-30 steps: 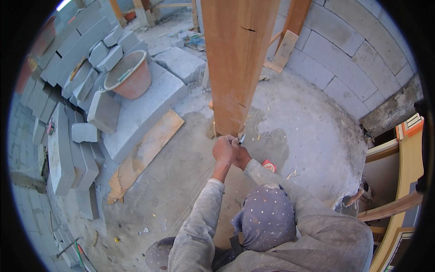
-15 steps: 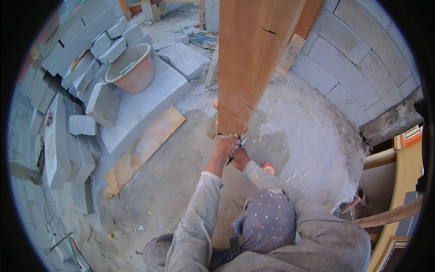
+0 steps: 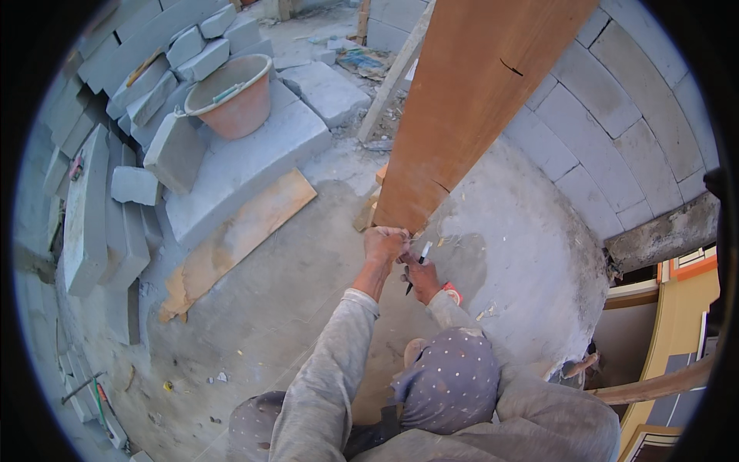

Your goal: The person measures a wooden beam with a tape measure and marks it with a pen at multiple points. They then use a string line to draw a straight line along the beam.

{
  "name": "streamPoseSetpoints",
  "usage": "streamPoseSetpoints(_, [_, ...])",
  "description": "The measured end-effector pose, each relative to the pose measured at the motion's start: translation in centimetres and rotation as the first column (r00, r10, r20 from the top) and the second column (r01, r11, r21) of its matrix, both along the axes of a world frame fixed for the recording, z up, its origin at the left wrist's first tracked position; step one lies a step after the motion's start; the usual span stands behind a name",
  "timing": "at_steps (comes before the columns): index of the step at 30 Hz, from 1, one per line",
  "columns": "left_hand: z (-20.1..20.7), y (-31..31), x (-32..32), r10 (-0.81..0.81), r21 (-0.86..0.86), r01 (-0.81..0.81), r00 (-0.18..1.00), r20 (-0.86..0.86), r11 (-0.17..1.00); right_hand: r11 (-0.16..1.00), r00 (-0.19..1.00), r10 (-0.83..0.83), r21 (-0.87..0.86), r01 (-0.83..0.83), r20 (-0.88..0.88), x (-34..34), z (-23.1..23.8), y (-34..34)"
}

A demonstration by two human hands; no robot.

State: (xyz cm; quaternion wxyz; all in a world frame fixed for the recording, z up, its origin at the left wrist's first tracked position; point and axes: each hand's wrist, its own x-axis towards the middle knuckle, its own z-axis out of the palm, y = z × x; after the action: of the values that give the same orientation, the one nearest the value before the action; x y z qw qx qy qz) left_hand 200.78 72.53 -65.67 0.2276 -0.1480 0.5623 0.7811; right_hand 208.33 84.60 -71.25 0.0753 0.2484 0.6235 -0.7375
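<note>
A tall brown wooden board (image 3: pixel 469 100) stands tilted in front of me. At its lower end is my left hand (image 3: pixel 386 245), fingers closed; whatever they pinch is hidden. Close beside it, my right hand (image 3: pixel 421 279) grips a slim black tool with a pale tip (image 3: pixel 426 249), whose exact kind I cannot make out. The tip points up past the fingers, just below the board's end. Against the right wrist's far side shows a small red and white object (image 3: pixel 453 293), partly covered. Behind the left hand, small wood pieces (image 3: pixel 365 215) sit by the board's edge.
Pale blocks (image 3: pixel 100 215) are stacked on the left, with an orange bucket (image 3: pixel 235 100) on a large slab. A loose plank (image 3: pixel 239 242) lies on the concrete floor (image 3: pixel 254 331). A block wall (image 3: pixel 593 131) rises at the right, above a beam (image 3: pixel 666 219).
The board's top now leans further right in view. My right hand has drawn slightly toward me and away from the left, still with the slim tool. The left hand stays at the board's end.
</note>
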Motion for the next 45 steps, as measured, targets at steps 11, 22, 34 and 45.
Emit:
streamPoseSetpoints(11, [0.0, -1.1, 0.0, -0.027, 0.022, 0.027, 0.999, -0.021, 0.999, 0.983, 0.980, -0.115, 0.127, 0.136, -0.163, 0.3, 4.1, -0.5])
streamPoseSetpoints(22, [-1.1, -1.5, -0.5, -0.102, 0.270, 0.032, 0.963, 0.251, 0.962, 0.957, 0.966, -0.235, 0.147, 0.250, -0.109, 0.6, 6.1, -1.9])
streamPoseSetpoints(34, [-1.9, -0.7, -1.9, 0.043, 0.065, -0.062, 0.964, 0.262, 0.996, 0.989, 0.989, -0.108, 0.092, 0.118, -0.104, 1.1, 7.2, -2.3])
streamPoseSetpoints(45, [-0.7, 0.0, -1.5, 0.181, -0.037, -0.178, 0.978, 0.104, 0.983, 0.997, 0.997, -0.061, -0.047, 0.062, 0.040, 0.8, 9.8, -1.0])
